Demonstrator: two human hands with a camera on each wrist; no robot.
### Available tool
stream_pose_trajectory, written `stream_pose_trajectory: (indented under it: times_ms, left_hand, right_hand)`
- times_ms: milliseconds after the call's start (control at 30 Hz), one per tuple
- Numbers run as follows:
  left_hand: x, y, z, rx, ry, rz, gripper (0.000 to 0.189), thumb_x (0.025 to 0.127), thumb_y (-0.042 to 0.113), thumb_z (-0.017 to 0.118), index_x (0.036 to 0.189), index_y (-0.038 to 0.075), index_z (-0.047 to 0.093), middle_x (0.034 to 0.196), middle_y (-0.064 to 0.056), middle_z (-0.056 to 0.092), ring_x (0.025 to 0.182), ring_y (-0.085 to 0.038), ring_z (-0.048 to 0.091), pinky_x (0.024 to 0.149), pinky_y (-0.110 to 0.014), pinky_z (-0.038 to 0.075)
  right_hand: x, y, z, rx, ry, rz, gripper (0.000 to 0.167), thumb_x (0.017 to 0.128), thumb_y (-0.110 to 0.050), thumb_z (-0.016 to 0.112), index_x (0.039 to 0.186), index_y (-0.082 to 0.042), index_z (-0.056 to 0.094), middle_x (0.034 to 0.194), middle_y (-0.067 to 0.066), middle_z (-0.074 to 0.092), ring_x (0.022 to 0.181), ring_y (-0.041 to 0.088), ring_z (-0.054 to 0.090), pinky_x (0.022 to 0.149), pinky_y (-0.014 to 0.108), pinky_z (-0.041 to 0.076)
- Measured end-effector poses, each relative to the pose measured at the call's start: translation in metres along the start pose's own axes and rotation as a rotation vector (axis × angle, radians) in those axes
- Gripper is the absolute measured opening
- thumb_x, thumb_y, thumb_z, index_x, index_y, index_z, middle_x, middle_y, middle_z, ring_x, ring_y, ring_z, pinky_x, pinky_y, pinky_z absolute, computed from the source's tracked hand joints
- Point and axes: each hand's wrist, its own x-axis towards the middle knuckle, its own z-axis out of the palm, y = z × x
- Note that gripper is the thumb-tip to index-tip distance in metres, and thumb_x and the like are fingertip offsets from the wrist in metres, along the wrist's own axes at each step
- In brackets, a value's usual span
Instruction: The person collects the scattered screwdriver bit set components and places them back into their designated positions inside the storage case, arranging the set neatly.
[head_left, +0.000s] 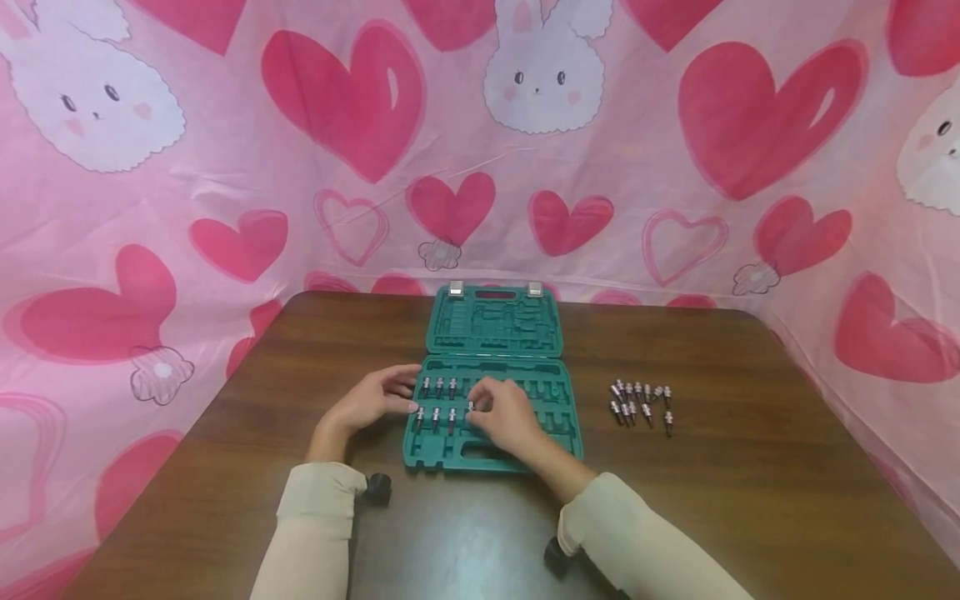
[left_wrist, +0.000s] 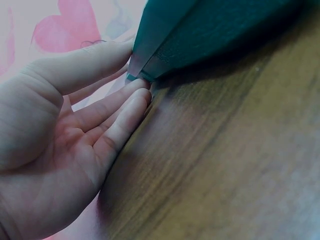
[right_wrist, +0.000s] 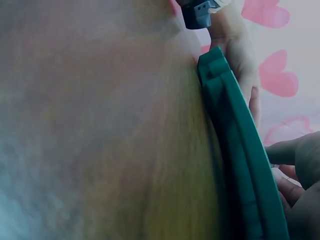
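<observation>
Case: hinged moulded green plastic case (head_left: 431,457), lid (head_left: 495,325) open at its far side, on brown wood-grain table (head_left: 225,500).
R hand (head_left: 510,417): over case's near half; thumb + fingertips pinch 1 small silver metal bit socket (head_left: 470,407), just R of the seated ones. Fully in slot or not: can't tell.
L hand (head_left: 371,404): at case's L edge, fingers loosely extended, touching rim, not clenched, no socket held.
Seated sockets (head_left: 436,418): 2 rows of 3, case's L half.
Loose sockets (head_left: 648,414): small cluster on table, R of case, well apart from it.
Slot risk: pinched socket could tip or sit crooked if let go off-line, b/c fingers prob. block sight of the slot.
Neighbour risk: knuckle poss. knocks nearest seated one, spacing being tight.
Case risk: firm push may slide it; L hand's light touch prob. won't brace much.
Cluster risk: stray sleeve (head_left: 645,533) sweep could scatter/roll loose ones.
</observation>
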Motion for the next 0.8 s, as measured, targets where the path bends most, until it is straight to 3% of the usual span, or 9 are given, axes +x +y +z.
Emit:
stream_pose_trajectory:
  times_ms: [167,233,333,467,800]
  left_hand:
    - [0.0,0.0,0.0,-0.002,0.001,-0.002,0.064,0.086,0.018,0.075,0.143,0.013,0.048,0.126,-0.009,0.059,0.112,-0.028,0.055,0.097,-0.049,0.044]
    - [0.0,0.001,0.0,-0.005,0.002,-0.004,0.064,0.086,0.018,0.075,0.143,0.013,0.048,0.126,-0.009,0.059,0.112,-0.028,0.055,0.097,-0.049,0.044]
    - [0.001,0.0,-0.001,-0.009,0.0,-0.001,0.064,0.086,0.018,0.075,0.143,0.013,0.048,0.126,-0.009,0.059,0.112,-0.028,0.055,0.097,-0.05,0.044]
    - [0.001,-0.001,-0.001,-0.008,-0.006,0.003,0.064,0.086,0.017,0.075,0.143,0.012,0.048,0.126,-0.01,0.059,0.111,-0.028,0.055,0.097,-0.05,0.044]
    - [0.003,-0.004,-0.002,-0.007,-0.01,-0.001,0.065,0.086,0.018,0.075,0.144,0.013,0.047,0.126,-0.01,0.059,0.112,-0.028,0.055,0.097,-0.05,0.043]
  right_hand:
    - [0.003,0.002,0.002,-0.06,-0.024,-0.048,0.015,0.082,-0.017,0.079,0.092,-0.016,0.067,0.075,-0.008,0.058,0.077,0.015,0.053,0.095,0.047,0.04]
    - [0.004,0.002,0.002,-0.089,-0.032,-0.068,0.015,0.082,-0.019,0.079,0.091,-0.017,0.068,0.074,-0.008,0.057,0.077,0.015,0.053,0.097,0.048,0.037]
    - [0.005,0.003,0.002,-0.104,-0.052,-0.067,0.015,0.082,-0.022,0.08,0.091,-0.018,0.069,0.074,-0.007,0.056,0.076,0.016,0.051,0.082,0.041,0.043]
    - [0.008,0.005,0.002,-0.097,-0.087,-0.042,0.015,0.082,-0.025,0.079,0.092,-0.018,0.069,0.072,-0.004,0.055,0.074,0.016,0.05,0.065,0.033,0.043]
    - [0.012,0.008,0.0,-0.081,-0.089,-0.055,0.009,0.087,-0.026,0.074,0.081,-0.02,0.071,0.069,-0.004,0.055,0.07,0.015,0.05,0.061,0.031,0.042]
